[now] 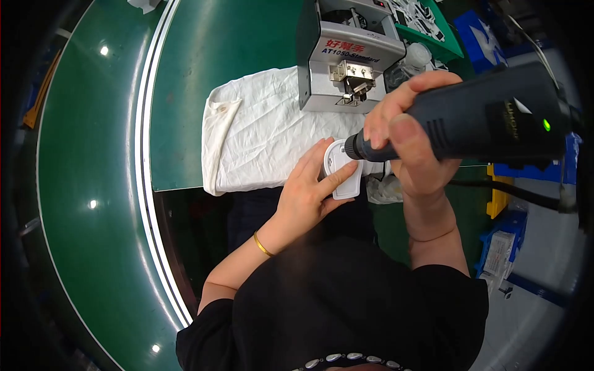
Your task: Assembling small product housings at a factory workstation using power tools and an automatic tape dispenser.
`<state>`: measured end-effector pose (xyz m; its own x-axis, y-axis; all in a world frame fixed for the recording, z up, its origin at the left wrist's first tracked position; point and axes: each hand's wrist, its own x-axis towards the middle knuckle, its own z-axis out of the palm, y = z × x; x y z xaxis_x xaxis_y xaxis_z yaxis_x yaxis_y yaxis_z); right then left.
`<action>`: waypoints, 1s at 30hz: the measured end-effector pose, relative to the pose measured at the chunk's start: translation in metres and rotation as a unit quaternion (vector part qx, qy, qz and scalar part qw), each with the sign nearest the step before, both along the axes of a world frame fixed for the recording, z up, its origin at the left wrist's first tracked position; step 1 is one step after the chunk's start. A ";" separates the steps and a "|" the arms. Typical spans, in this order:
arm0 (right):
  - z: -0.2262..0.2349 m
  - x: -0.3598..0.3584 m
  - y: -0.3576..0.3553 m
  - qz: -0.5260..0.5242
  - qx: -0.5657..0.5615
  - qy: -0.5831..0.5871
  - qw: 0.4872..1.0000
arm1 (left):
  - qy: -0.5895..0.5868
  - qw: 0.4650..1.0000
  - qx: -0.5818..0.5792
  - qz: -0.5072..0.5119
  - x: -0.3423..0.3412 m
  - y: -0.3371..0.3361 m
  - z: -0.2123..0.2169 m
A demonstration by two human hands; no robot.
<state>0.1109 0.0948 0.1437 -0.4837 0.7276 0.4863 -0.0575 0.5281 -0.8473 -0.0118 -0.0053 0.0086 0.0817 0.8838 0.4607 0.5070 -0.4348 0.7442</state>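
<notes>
My left hand (pixel 302 193) is closed around a small white plastic housing (pixel 348 187), thumb across its face and fingers along its far side. The housing is held at the near edge of a folded white cloth (pixel 266 127) on the green table. In my right hand (pixel 413 139) is a dark electric screwdriver (pixel 482 117), lying nearly level with its nose pointing left. A green light glows near its rear end. The nose meets the upper right part of the housing in view; the bit's tip and any screw cannot be made out.
Just beyond the cloth stands a grey and black tabletop machine (pixel 312 83) with a metal fixture on its front. A green bin (pixel 453 43) of white parts sits at the far right. The black cable (pixel 507 188) runs right. Clear plastic (pixel 385 190) lies below the cloth.
</notes>
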 end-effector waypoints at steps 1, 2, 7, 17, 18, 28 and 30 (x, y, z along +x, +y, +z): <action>0.000 0.000 0.001 0.001 0.004 0.001 1.000 | 0.002 1.000 0.002 0.003 0.000 0.000 0.000; 0.000 0.002 0.001 0.005 -0.002 -0.010 1.000 | 0.004 1.000 0.004 0.006 0.000 -0.001 0.000; -0.007 0.025 0.024 0.045 -0.032 0.135 0.989 | -0.005 1.000 0.000 0.004 0.002 -0.001 -0.002; -0.080 0.270 0.163 -0.471 -0.279 -0.106 0.830 | 0.025 1.000 0.001 0.012 0.007 0.001 0.002; -0.093 0.288 0.173 -0.475 -0.294 -0.148 0.816 | 0.026 1.000 0.001 0.012 0.006 0.001 0.002; -0.119 0.321 0.205 -0.435 -0.283 -0.237 0.822 | 0.034 0.999 -0.026 0.018 0.008 0.001 0.004; -0.126 0.325 0.215 -0.471 -0.242 -0.262 0.807 | 0.038 0.999 -0.025 0.014 0.008 0.001 0.002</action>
<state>0.4361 0.3099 0.0177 0.3487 0.9355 -0.0567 0.6092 -0.2722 -0.7448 -0.0040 -0.0042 0.0107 0.0895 0.9081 0.4092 0.5746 -0.3826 0.7235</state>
